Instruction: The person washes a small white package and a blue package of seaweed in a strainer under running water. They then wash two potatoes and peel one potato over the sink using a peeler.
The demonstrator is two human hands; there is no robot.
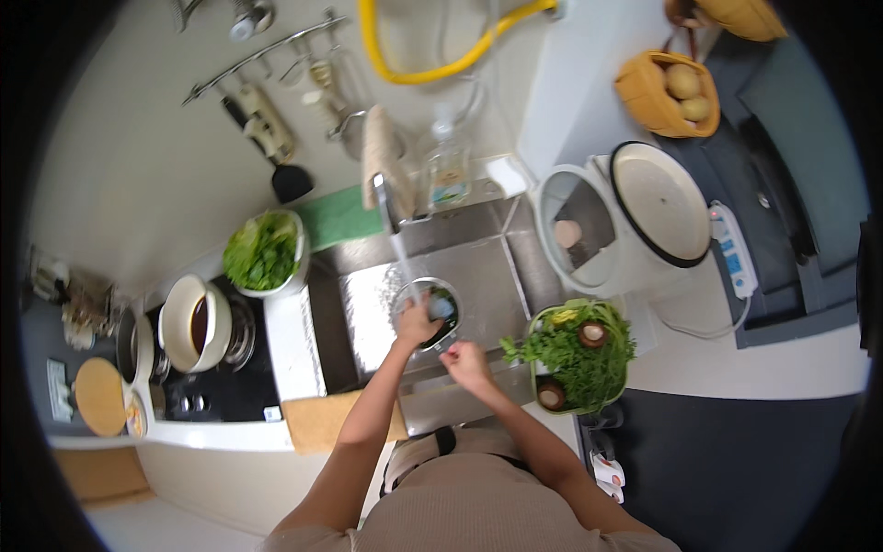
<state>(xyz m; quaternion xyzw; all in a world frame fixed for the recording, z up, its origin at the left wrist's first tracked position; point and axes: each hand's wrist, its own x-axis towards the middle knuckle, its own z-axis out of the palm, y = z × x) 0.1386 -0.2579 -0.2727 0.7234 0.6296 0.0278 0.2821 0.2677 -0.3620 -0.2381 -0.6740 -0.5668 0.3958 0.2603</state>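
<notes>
Water runs from the faucet (386, 200) into a small round pan (452, 293) with a dark inside, held low in the stainless steel sink (483, 276). My left hand (417, 324) reaches over the pan's near left side, thumb and fingers apart, with its fingertips in the stream. What those fingers touch inside is blurred by the water. At the pan's near right rim, my right hand (467, 363) is closed around its short handle (445, 345).
On the right stand a basket of leafy greens and mushrooms (579, 359), an oval strainer lid (576, 228) and a white pot (662, 203). Left are a bowl of lettuce (262, 252) and a pot of dark liquid (195, 324) on the cooktop (227, 403). A soap bottle (447, 165) stands behind the sink.
</notes>
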